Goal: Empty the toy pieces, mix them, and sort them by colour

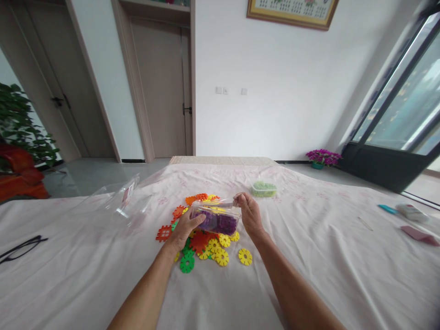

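Note:
My left hand [186, 228] is wrapped round the left end of a clear plastic box [215, 211] with purple pieces [227, 224] in it. At the box's upper right, my right hand [248, 211] pinches the clear lid or film at its edge; which of these it is I cannot tell. Below and behind the box lies a loose pile of plastic toy pieces: yellow notched discs [222, 256], green discs [187, 262] and orange-red square pieces [164, 233]. One yellow disc [245, 256] lies apart to the right.
A clear tub of light green pieces [263, 188] stands behind my right hand. Crumpled clear packaging [127, 201] and black-framed glasses [22, 249] lie on the left. At the right are a blue object [387, 209], a white packet [411, 212] and a pink item [420, 234] on the tablecloth [309, 266].

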The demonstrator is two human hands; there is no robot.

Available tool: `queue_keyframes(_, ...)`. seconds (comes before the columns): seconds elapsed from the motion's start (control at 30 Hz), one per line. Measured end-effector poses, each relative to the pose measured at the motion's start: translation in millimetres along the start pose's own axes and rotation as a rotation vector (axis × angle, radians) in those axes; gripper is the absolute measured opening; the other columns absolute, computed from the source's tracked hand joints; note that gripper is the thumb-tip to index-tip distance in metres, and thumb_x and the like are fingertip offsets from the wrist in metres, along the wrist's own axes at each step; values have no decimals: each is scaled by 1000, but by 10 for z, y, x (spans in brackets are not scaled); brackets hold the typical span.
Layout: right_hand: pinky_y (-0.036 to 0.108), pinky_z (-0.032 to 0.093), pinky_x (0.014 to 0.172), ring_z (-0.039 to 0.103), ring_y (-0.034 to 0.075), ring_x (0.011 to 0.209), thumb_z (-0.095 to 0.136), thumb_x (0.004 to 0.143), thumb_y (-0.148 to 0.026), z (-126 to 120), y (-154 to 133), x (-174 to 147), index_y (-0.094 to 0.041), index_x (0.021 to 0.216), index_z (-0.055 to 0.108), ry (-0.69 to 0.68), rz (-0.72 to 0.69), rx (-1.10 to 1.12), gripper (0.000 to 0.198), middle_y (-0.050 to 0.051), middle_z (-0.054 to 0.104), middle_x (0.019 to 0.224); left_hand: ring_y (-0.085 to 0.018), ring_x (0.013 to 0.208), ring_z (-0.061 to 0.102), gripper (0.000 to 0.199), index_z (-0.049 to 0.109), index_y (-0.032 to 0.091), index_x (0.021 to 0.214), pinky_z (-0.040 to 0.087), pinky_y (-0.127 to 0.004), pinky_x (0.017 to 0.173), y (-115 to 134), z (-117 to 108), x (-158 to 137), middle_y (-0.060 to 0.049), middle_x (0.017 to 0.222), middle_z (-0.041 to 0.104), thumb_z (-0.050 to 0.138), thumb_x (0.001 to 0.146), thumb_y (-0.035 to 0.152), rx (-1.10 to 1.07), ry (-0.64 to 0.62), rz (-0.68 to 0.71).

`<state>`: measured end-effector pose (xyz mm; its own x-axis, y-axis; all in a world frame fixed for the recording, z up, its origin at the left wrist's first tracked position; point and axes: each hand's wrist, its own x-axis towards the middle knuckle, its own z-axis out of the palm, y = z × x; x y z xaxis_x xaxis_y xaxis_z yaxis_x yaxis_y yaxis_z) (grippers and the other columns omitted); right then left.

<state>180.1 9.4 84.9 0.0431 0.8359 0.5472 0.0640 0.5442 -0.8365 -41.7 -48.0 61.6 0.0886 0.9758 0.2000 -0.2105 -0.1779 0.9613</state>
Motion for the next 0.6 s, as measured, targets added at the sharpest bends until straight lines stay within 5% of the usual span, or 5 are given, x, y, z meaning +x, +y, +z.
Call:
queue_keyframes(0.2,20,38,48,44,8,51,60,82,-61,-362,208,234,-19,74,56,240,215,172,43,-4,50,61,-28,116,59,73,54,15,132,47,-39,99,57,27,-58,-10,121,66,79,67,38,25,-146,-102)
queue_keyframes(0.4,18,40,45,46,6,47,65,77,-54,-570,541,189,-18,78,57,560,460,347,36,-6,51,60,-32,123,55,87,49,16,139,41,-42,106,33,52,-47,-12,130,62,83,62,39,-27,-94,-60)
queue_keyframes(0.6,21,46,44,51,8,46,69,75,-56,-541,774,108,-19,79,56,509,476,387,40,-5,54,58,-30,127,52,84,49,17,138,41,-41,107,121,-50,1,-12,131,60,83,63,34,21,-21,59)
